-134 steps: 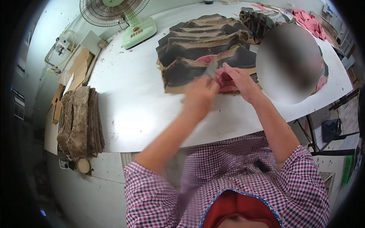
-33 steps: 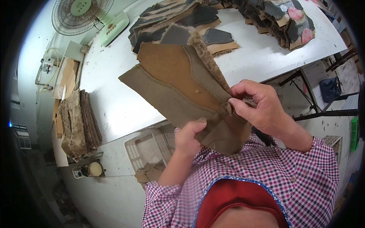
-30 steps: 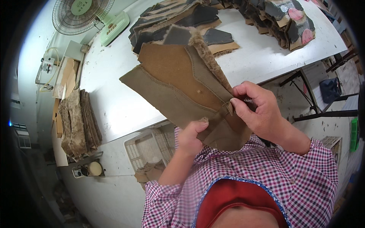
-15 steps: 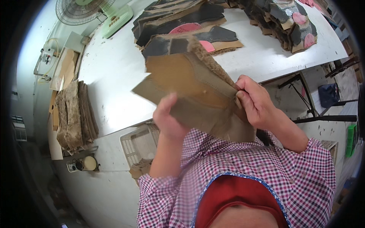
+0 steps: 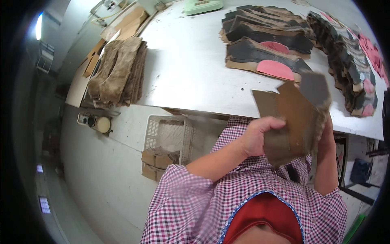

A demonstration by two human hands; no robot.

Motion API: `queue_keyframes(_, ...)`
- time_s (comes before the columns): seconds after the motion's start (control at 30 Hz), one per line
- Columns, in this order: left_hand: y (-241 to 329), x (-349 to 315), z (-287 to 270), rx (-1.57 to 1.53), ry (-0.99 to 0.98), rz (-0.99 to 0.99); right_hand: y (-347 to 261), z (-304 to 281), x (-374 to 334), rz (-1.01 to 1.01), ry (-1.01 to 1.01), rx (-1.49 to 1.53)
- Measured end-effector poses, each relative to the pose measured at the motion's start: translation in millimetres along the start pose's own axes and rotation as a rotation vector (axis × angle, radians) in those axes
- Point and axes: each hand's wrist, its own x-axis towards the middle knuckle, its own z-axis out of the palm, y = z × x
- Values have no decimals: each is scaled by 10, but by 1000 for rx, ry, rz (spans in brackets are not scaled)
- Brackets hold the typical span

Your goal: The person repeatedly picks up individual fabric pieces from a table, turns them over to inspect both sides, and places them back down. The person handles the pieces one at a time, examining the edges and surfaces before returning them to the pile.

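Note:
Over my lap, just off the table's front edge, I hold a brown fleece-lined boot-upper piece (image 5: 298,126) with a tan stitched panel and a dark grey patch at its top. My left hand (image 5: 258,134) grips its left side, thumb across the front and fingers behind. My right hand (image 5: 325,132) is at the right edge, mostly hidden behind the piece. Beyond it on the table lies an overlapping row of similar brown pieces with dark grey and pink patches (image 5: 276,70).
Another row of layered pieces (image 5: 345,77) runs along the table's right side. A stack of brown fleece pieces (image 5: 118,73) hangs at the left end of the white table (image 5: 183,77). Below, a white plastic basket (image 5: 166,134) holds folded brown pieces. A green fan base (image 5: 203,6) stands at the back.
The view has swung left, so the table things appear farther right. The boot-upper piece has turned more upright in my hands, and my right hand is now largely behind it.

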Motion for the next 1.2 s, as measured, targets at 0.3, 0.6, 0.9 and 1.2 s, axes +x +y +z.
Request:
queue_keyframes(0.3, 141, -191, -198, -59, -113, 3, -8, -252, -39, 29, 79, 17)
queue_keyframes(0.6, 10, -126, -41, 39, 109, 218, 188, 62, 225, 387, 44, -523)
queue_keyframes(0.9, 144, -115, -205, -272, -106, 373, -112, 236, -216, -450, 132, -932)
queue_keyframes(1.2, 134, -144, -119, -101, -151, 419, -111, 376, -364, -454, -35, -1020)
